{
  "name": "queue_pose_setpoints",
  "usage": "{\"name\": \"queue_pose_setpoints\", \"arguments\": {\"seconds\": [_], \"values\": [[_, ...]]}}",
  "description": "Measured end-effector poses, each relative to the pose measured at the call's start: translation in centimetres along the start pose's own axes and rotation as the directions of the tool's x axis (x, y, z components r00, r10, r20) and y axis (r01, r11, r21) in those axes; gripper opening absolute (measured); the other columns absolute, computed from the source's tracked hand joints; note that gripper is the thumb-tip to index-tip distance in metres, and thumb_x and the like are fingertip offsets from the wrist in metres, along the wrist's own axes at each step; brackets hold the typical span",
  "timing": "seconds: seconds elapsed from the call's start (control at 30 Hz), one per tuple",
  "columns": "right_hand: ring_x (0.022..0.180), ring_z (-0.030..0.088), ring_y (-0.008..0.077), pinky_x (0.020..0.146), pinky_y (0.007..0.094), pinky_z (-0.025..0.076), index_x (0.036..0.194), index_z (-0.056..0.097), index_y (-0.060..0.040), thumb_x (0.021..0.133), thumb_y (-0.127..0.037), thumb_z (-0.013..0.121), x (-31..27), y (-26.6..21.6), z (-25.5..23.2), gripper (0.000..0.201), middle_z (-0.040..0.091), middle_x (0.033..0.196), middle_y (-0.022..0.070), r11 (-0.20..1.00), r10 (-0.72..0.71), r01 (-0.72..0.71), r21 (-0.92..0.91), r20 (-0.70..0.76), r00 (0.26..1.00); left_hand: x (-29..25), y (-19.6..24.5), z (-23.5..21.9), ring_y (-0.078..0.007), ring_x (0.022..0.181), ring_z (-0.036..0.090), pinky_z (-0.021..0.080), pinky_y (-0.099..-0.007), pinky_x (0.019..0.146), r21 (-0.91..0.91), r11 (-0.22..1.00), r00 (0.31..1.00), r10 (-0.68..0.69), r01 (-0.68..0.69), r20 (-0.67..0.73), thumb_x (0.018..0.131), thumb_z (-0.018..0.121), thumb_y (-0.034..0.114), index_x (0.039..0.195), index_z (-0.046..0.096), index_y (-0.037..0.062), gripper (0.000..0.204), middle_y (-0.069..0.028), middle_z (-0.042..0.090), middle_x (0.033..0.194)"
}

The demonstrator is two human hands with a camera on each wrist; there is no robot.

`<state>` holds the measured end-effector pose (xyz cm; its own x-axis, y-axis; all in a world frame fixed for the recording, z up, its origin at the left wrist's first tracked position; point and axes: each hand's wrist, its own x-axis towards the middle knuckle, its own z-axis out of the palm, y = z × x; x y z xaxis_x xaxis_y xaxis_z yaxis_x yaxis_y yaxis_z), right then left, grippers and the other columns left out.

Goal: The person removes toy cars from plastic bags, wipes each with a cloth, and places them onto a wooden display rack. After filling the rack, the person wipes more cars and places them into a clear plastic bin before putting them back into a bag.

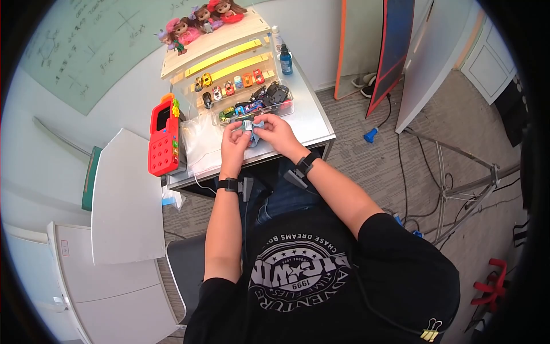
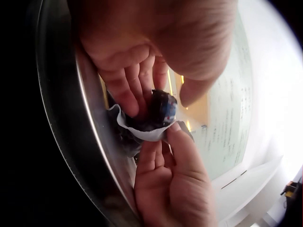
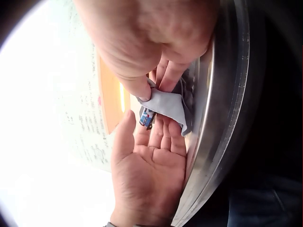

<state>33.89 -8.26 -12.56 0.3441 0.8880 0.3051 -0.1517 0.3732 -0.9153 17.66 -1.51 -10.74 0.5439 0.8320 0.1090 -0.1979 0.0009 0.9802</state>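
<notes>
A small toy car (image 3: 147, 118), dark with blue, white and red markings, is held in the fingers of my left hand (image 1: 232, 143) at the table's front edge. In the right wrist view the left thumb stands a little off its side. My right hand (image 1: 276, 135) pinches a grey-blue cloth (image 3: 165, 105) between thumb and fingers. The cloth wraps against the car and covers part of it, and hides several left fingertips. Just beyond both hands is a clear plastic bin (image 1: 291, 106) of toy cars and dark parts.
A row of small toy cars (image 1: 229, 88) stands behind the bin, before a wooden stepped rack (image 1: 215, 43) with yellow strips and dolls (image 1: 203, 20). A red toy case (image 1: 164, 137) is on the left, a blue bottle (image 1: 285, 60) at the back right. The metal table edge (image 1: 314, 141) runs close to my wrists.
</notes>
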Motion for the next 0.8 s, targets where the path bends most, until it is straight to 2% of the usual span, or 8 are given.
{"name": "queue_pose_setpoints", "arguments": {"seconds": [0.03, 0.17, 0.27, 0.47, 0.53, 0.67, 0.73, 0.8], "values": [[0.093, 0.065, 0.0085, 0.083, 0.0243, 0.054, 0.120, 0.065, -0.0027, 0.093, -0.002, 0.073, 0.1, 0.5, -0.1, 0.028, 0.062, 0.113, 0.0023, 0.990, -0.065, 0.065, -0.126, 0.009, 0.998, -0.1, 0.1, 0.3, -0.0095, 0.085, 0.064, 0.056, -0.0240, 0.076, 0.041, 0.997, 0.997, 0.058, -0.061, 0.055, 0.101, 0.066, 0.008, 0.142, 0.049, 0.0045, 0.045, -0.0060, 0.069, 0.105], [0.098, 0.066, 0.0113, 0.085, 0.0270, 0.056, 0.119, 0.067, -0.0029, 0.091, -0.005, 0.076, -0.5, -1.6, 0.7, 0.029, 0.060, 0.122, 0.0058, 0.983, -0.093, 0.089, -0.160, -0.016, 0.996, -0.4, 0.3, 0.5, -0.0099, 0.085, 0.066, 0.056, -0.0243, 0.077, 0.037, 0.996, 0.993, 0.071, -0.075, 0.096, 0.099, 0.064, 0.003, 0.143, 0.050, 0.0004, 0.046, -0.0072, 0.069, 0.108], [0.101, 0.066, 0.0137, 0.088, 0.0290, 0.058, 0.123, 0.066, -0.0035, 0.090, -0.007, 0.079, -0.9, -2.9, 1.2, 0.035, 0.059, 0.126, 0.0075, 0.947, -0.042, 0.019, -0.322, -0.066, 0.997, -0.4, 0.6, -0.1, -0.0096, 0.085, 0.066, 0.056, -0.0244, 0.077, 0.086, 0.996, 0.995, -0.009, 0.001, 0.102, 0.098, 0.062, 0.001, 0.145, 0.053, -0.0006, 0.048, -0.0066, 0.069, 0.109], [0.112, 0.066, 0.0170, 0.091, 0.0316, 0.059, 0.129, 0.060, -0.0010, 0.089, -0.007, 0.082, -0.7, -1.6, 1.1, 0.046, 0.065, 0.123, 0.0088, 0.991, -0.054, 0.034, -0.126, -0.152, 0.987, -0.6, 0.9, -0.2, -0.0097, 0.084, 0.067, 0.057, -0.0248, 0.077, 0.012, 0.999, 0.997, -0.051, 0.050, 0.062, 0.098, 0.062, 0.003, 0.141, 0.061, 0.0018, 0.043, -0.0051, 0.071, 0.101], [0.116, 0.066, 0.0187, 0.088, 0.0317, 0.060, 0.126, 0.059, 0.0006, 0.089, -0.008, 0.082, -0.8, -2.0, 0.9, 0.045, 0.066, 0.121, 0.0090, 0.998, 0.061, -0.059, 0.023, -0.096, 0.993, -0.5, 0.8, -0.4, -0.0102, 0.084, 0.067, 0.057, -0.0253, 0.078, 0.010, 0.998, 0.997, -0.062, 0.061, 0.054, 0.099, 0.062, 0.006, 0.140, 0.063, 0.0032, 0.041, -0.0046, 0.071, 0.097], [0.107, 0.069, 0.0179, 0.086, 0.0303, 0.061, 0.118, 0.060, 0.0006, 0.088, -0.010, 0.084, -0.7, -1.5, 1.0, 0.039, 0.067, 0.119, 0.0093, 0.998, 0.044, -0.039, 0.043, -0.136, 0.990, -0.5, 0.8, -0.6, -0.0101, 0.084, 0.067, 0.056, -0.0254, 0.079, -0.026, 0.998, 0.997, -0.049, 0.050, 0.057, 0.099, 0.061, 0.007, 0.140, 0.064, 0.0031, 0.041, -0.0048, 0.072, 0.096], [0.097, 0.071, 0.0171, 0.085, 0.0304, 0.061, 0.113, 0.062, 0.0008, 0.087, -0.015, 0.086, -0.7, -1.2, 1.0, 0.038, 0.067, 0.115, 0.0098, 0.941, -0.189, 0.119, -0.316, -0.201, 0.961, -0.4, 0.8, -0.5, -0.0094, 0.084, 0.066, 0.055, -0.0246, 0.079, -0.032, 0.998, 0.997, -0.049, 0.051, 0.059, 0.099, 0.063, 0.008, 0.143, 0.063, 0.0034, 0.044, -0.0039, 0.071, 0.098], [0.094, 0.071, 0.0169, 0.085, 0.0304, 0.060, 0.112, 0.062, 0.0007, 0.087, -0.017, 0.086, -0.6, -1.1, 0.8, 0.039, 0.068, 0.112, 0.0096, 0.934, -0.173, 0.098, -0.343, -0.196, 0.965, -0.6, 1.2, -0.3, -0.0089, 0.084, 0.065, 0.055, -0.0243, 0.079, -0.016, 0.999, 0.997, -0.045, 0.046, 0.063, 0.098, 0.064, 0.008, 0.144, 0.062, 0.0037, 0.046, -0.0032, 0.070, 0.098]]}}
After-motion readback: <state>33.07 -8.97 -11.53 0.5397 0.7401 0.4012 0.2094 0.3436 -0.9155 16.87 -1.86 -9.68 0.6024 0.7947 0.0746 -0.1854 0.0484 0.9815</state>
